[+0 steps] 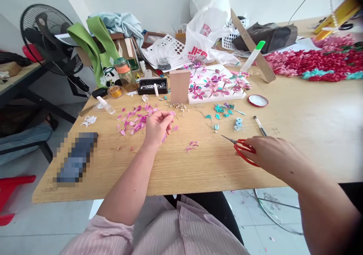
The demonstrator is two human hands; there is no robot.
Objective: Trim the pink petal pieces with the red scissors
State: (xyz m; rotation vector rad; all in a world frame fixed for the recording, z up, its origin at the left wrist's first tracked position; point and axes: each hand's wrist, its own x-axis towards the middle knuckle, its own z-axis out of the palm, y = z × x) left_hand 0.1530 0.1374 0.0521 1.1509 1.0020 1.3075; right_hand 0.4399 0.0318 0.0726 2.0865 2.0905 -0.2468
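Observation:
Between the thumb and fingers of my left hand [159, 125] is a small pink petal [172, 113], pinched above the table. Loose pink and magenta petals [136, 122] lie scattered just left of that hand. My right hand [269, 153] is closed on red-handled scissors [243, 149], whose blades point left over the wood. A little cluster of thin pink pieces [192, 146] rests on the table between the hands. Teal petals [224, 110] and small thread spools [238, 124] lie beyond the scissors, close to a pen [260, 125].
Pink-purple flowers [218, 83] stand in a white foam block [217, 98] at the back, beside a wooden block [179, 86]. A jar lid [258, 100], a glass jar [126, 77], a small clear bottle [106, 105] and a blurred-out dark object [76, 157] are also on the table [170, 179].

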